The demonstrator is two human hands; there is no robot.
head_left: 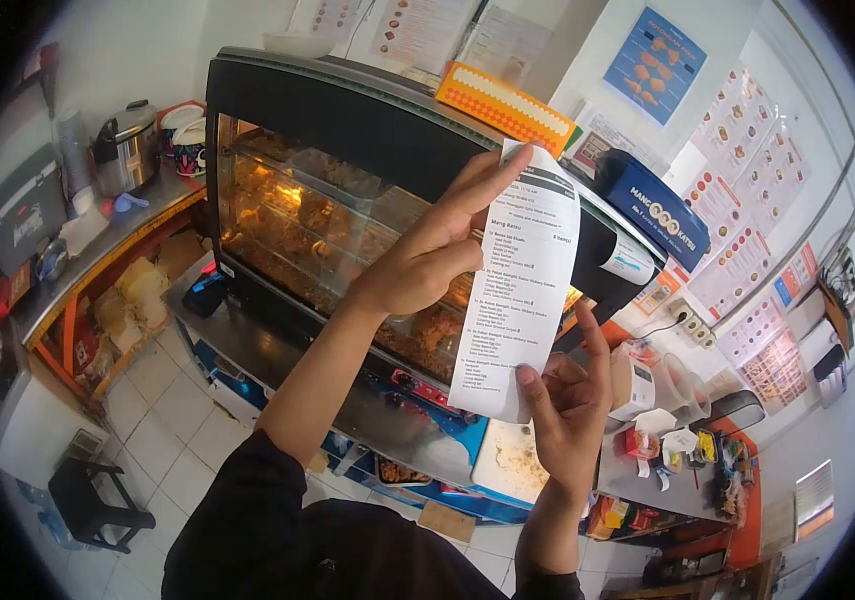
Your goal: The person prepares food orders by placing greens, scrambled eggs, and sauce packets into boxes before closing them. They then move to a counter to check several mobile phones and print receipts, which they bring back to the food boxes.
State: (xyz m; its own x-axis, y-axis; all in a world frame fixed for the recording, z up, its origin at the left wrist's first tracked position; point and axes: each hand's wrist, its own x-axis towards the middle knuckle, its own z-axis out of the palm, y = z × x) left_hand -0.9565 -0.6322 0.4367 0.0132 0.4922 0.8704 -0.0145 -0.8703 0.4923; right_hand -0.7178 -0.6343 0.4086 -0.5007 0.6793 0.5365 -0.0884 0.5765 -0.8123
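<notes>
A long printed paper receipt (523,290) is held up in front of a glass food warmer (348,220). My left hand (438,235) pinches its upper part, with the thumb and a finger by the top edge. Lower down, my right hand (566,400) grips the bottom right edge, its thumb over the front of the paper and the index finger raised. The receipt hangs nearly upright, tilted slightly. Behind the glass, lit trays of fried food (428,330) show. Below the receipt lies a white cutting board (511,462) with crumbs on it.
An orange box (508,105) and a dark blue box (653,210) sit around the warmer's top. At left, a steel cooker (130,148) stands on a counter, with a black stool (98,505) on the floor. A side table at right holds a white container (632,385) and small packets.
</notes>
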